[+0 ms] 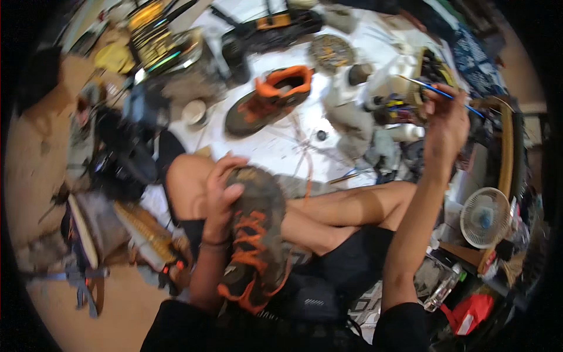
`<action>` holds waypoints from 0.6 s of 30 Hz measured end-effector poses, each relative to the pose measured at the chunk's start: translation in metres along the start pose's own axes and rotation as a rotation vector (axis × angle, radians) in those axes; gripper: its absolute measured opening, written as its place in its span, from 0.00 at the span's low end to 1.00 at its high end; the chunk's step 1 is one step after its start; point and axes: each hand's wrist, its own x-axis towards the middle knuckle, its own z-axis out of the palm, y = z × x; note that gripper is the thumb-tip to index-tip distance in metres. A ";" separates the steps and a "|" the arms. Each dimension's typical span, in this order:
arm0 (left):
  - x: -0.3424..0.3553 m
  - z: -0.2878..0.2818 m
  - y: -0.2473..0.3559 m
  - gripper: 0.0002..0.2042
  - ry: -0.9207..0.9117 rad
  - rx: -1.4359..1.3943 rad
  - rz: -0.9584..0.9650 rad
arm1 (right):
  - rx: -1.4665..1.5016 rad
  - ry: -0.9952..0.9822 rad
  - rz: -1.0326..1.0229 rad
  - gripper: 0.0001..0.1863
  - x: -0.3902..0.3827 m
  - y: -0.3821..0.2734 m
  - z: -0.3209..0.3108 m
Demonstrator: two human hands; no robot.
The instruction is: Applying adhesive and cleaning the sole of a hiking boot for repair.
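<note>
My left hand is closed around the toe of a dark olive sneaker with orange laces. The shoe rests over my lap, toe pointing away from me and its orange-lined collar near my body. Raised at the right, my right hand pinches a thin blue paintbrush, its tip pointing left. A matching sneaker with an orange lining stands on the white sheet in front of me. The picture is somewhat blurred, so fine details on the shoe cannot be made out.
A white cup stands left of the far sneaker. Past it lie a round tin and a black bag. Bottles, including a white one, crowd the right. A small white fan sits farther right; more shoes lie left.
</note>
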 end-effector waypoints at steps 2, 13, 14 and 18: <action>-0.005 -0.002 -0.011 0.28 0.034 0.023 0.069 | 0.054 0.003 0.031 0.23 -0.027 -0.007 -0.004; -0.038 -0.021 0.038 0.27 0.051 0.305 0.047 | -0.006 -0.202 0.133 0.08 -0.160 0.010 0.042; -0.037 -0.022 0.039 0.25 0.026 0.330 0.075 | 0.002 -0.245 0.154 0.08 -0.167 0.010 0.051; -0.035 -0.024 0.038 0.22 -0.019 0.333 0.110 | 0.121 -0.349 0.232 0.07 -0.186 0.007 0.079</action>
